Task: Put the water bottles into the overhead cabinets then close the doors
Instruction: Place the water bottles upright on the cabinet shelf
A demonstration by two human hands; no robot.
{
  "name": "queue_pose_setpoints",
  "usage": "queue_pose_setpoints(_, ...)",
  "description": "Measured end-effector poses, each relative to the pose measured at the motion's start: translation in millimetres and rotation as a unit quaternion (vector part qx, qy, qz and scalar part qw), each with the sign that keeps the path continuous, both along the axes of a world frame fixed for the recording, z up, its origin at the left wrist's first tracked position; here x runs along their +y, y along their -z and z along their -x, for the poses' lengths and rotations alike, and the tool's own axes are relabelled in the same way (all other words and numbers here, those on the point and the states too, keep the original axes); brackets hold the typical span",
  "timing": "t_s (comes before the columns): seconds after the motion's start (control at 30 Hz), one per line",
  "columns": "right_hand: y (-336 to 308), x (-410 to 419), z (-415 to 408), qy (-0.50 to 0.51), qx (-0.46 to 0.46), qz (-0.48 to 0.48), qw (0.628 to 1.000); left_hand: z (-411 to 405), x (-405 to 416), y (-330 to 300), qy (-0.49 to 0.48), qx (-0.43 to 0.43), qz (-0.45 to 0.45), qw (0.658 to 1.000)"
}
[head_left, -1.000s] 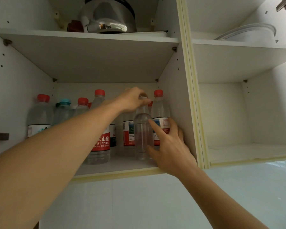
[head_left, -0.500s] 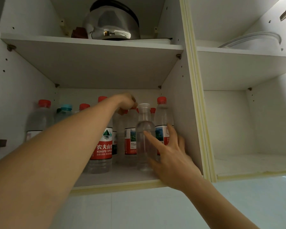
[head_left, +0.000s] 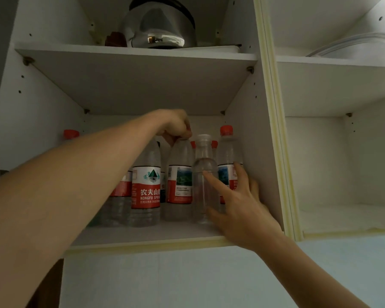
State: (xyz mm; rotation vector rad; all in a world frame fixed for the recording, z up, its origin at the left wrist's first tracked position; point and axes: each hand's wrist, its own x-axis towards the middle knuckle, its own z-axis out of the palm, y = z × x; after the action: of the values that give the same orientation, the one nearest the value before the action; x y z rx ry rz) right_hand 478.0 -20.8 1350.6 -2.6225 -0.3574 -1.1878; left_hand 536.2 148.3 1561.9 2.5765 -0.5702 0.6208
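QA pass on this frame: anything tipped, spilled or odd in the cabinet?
Nothing spilled or tipped. The one oddity is the clear unlabelled bottle with a clear cap: it stands upright among red-capped, red-labelled water bottles. The right hand touches it with straight fingers; the left hand grips a neighbour's top.

L hand (head_left: 176, 127) grips the cap of a red-labelled clear plastic water bottle (head_left: 180, 174) on the white cabinet's lower shelf (head_left: 142, 235) — R hand (head_left: 238, 210), fingers spread, touches the unlabelled clear bottle (head_left: 203, 196) beside it.

Water bottles (head_left: 146, 187) — clear, red caps, red-and-white labels; one clear bottle (head_left: 203, 185) is unlabelled, white-capped. Cabinet (head_left: 131, 81) white — silver kettle (head_left: 158, 27) above.
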Motion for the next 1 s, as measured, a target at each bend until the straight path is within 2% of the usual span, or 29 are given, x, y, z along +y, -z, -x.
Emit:
queue_pose_setpoints(0.27, -0.5, 2.0, -0.2, 0.014, 0.0, -0.002, 1.0, 21.0, 9.5, 4.6, -0.015, -0.031, -0.008, 0.999)
queue_pose_setpoints(0.37, -0.9, 1.7, -0.5, 0.014, 0.0, -0.006, 1.0, 22.6, 12.8, 9.0, -0.036, -0.11, -0.049, 0.992)
queue_pose_setpoints(0.47, -0.6, 1.3, -0.8, 0.01, 0.003, -0.008, 1.0, 25.1, 19.2, 13.9, -0.06, -0.203, -0.125, 0.969)
queue_pose_setpoints(0.63, -1.0, -0.6, -1.9, 0.007, 0.014, -0.009, 1.0, 45.4, 46.3, 27.1, 0.005, -0.265, -0.159, 0.951)
queue_pose_setpoints(0.73, -2.5, -0.5, -0.7, 0.005, 0.014, -0.007, 1.0, 51.2, 74.9, 56.8, 0.023, -0.291, -0.165, 0.942)
queue_pose_setpoints(0.8, -5.1, 0.9, 1.3, 0.009, 0.008, -0.005, 1.0, 47.7, 96.4, 86.9, -0.013, -0.283, -0.202, 0.937)
queue_pose_setpoints(0.9, -13.2, 4.8, 4.2, 0.03, 0.016, 0.022, 0.999, 27.9, 123.6, 132.3, -0.075, -0.292, -0.29, 0.908)
queue_pose_setpoints(1.0, -26.8, 7.9, 2.7, 0.068, 0.023, 0.078, 0.994, 6.6, 137.3, 154.9, -0.086, -0.307, -0.3, 0.899)
